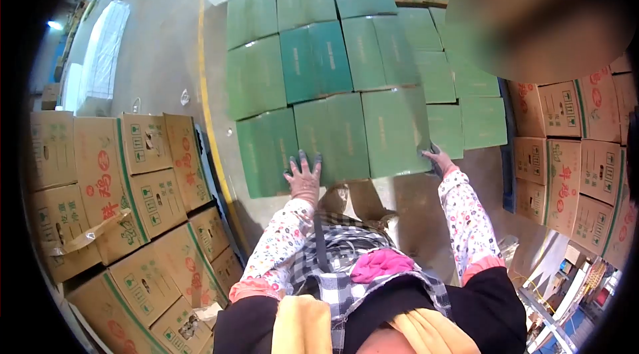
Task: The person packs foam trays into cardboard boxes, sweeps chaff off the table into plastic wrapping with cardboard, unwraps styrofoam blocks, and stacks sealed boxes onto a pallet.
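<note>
Rows of green cardboard boxes (pixel 329 137) stand packed together in front of me, with one darker teal box (pixel 315 59) among them. My left hand (pixel 304 179), in a thin glove with dark fingertips, lies with spread fingers on the near edge between two front boxes. At the right corner of the front-right green box (pixel 397 133), my right hand (pixel 438 159) rests against the side, its fingers stretched apart. Neither hand is wrapped round anything. Floral sleeve covers reach down to both wrists.
Brown printed cartons (pixel 153 201) are stacked at left, some with torn openings and loose tape. More brown cartons (pixel 562 177) stand at right on a blue pallet (pixel 508 177). A yellow line (pixel 208 104) crosses the grey floor. White wrapped stacks (pixel 103 54) stand far left.
</note>
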### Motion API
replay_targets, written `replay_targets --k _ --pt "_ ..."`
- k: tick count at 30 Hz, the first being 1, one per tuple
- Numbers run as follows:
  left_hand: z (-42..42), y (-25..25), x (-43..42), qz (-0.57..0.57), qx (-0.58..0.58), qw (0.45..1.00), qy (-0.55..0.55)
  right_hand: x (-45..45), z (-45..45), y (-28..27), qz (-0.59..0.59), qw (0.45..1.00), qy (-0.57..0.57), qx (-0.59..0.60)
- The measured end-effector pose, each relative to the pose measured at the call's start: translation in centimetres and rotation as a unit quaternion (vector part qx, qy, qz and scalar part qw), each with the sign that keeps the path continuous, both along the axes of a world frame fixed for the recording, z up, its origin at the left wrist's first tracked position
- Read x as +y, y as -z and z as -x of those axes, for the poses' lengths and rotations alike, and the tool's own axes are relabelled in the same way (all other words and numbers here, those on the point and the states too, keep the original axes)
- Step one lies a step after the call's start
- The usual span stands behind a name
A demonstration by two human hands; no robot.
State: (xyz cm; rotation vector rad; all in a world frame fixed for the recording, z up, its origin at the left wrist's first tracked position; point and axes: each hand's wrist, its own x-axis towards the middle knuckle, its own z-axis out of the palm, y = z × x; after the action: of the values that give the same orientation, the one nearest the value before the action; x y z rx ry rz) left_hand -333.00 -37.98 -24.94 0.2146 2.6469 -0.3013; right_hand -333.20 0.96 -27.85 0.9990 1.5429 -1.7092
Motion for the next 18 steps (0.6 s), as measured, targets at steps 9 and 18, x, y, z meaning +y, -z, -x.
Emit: replay_targets --k 9,18 --pt "-1.6 13.6 -2.1 0.038 0.188 0.981 -0.019 -6.5 -14.6 3.4 -0.159 0.969 0.134 0.131" --pt "2.5 -3.6 3.8 -0.065 -0.251 0.961 -0.1 -1.7 -46.0 0.8 0.083 0.685 0.724 -0.002"
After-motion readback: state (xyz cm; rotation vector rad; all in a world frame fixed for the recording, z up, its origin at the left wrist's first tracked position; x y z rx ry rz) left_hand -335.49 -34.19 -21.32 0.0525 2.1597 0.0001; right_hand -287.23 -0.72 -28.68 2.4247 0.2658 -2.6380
